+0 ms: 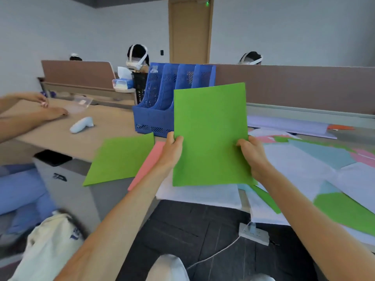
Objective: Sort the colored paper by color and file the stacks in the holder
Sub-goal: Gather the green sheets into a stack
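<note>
Nearest me, the left hand and right hand each pinch a side edge of a matte, flat green sheet, held upright just in front of the holder. Whether it is one sheet or several, I can't tell. Sorting looks to be in hand: it likely belongs on the green paper lying before the holder, leftward, beside a pink sheet, edges squared. Right of the holder, a mixed pile sprawls on the table. The holder is perforated blue plastic with upright slots.

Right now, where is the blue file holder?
Head view, centre-left: the blue file holder stands behind the raised green sheet, which hides its lower right part; a white controller lies to its left.
</note>
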`<action>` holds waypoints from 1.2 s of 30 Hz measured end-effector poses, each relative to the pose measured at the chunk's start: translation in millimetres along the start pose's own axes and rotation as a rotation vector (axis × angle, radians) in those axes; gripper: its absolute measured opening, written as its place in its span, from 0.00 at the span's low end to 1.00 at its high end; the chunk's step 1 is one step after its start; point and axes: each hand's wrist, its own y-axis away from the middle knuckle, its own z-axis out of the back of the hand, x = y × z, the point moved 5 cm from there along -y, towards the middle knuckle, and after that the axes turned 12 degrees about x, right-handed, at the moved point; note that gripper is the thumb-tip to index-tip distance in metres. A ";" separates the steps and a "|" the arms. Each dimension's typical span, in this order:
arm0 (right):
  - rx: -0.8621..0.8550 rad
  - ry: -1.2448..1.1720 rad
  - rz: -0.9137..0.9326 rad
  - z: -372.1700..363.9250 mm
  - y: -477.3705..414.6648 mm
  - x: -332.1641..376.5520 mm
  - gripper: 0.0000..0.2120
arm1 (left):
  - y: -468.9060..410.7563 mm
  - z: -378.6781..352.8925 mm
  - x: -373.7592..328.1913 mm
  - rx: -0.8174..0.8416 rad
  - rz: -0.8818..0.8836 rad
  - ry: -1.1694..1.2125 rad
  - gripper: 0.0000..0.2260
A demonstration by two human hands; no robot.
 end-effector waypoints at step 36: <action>0.381 0.451 0.025 -300.6 -52.5 11.7 0.17 | 38.0 264.9 122.1 -0.233 0.303 -0.427 0.15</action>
